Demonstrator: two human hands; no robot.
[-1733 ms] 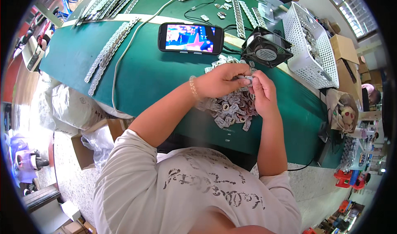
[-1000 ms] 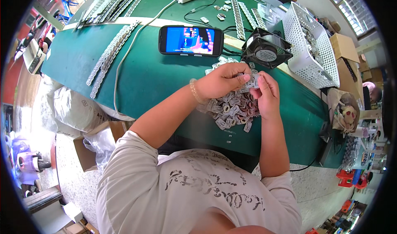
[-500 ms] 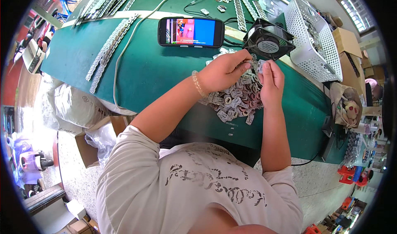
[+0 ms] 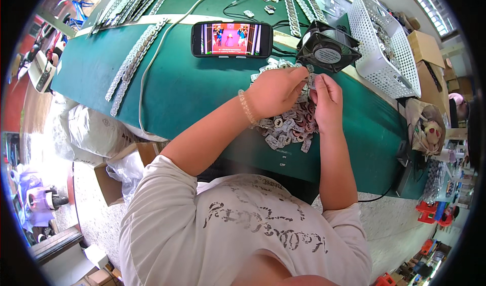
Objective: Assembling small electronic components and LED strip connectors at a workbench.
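Close together over a pile of small flat silver-grey pieces, my two hands meet at their fingertips. My right hand is closed in a pinch on one small flat piece, near the left fingertips. Thumb and bent fingers of my left hand are pressed together as well; what they grip is too small and too covered to make out. A beaded bracelet circles the left wrist. Just beyond the hands stands a black square fan.
A phone playing a video lies left of the fan on the green table. To the right is a white perforated basket with pieces inside. Strips of joined pieces lie at left, beside a white cable.
Both hands have drawn slightly closer together, the right one shifting a little left. The piece in the right fingers is now nearer the left fingertips. The phone's picture has changed.
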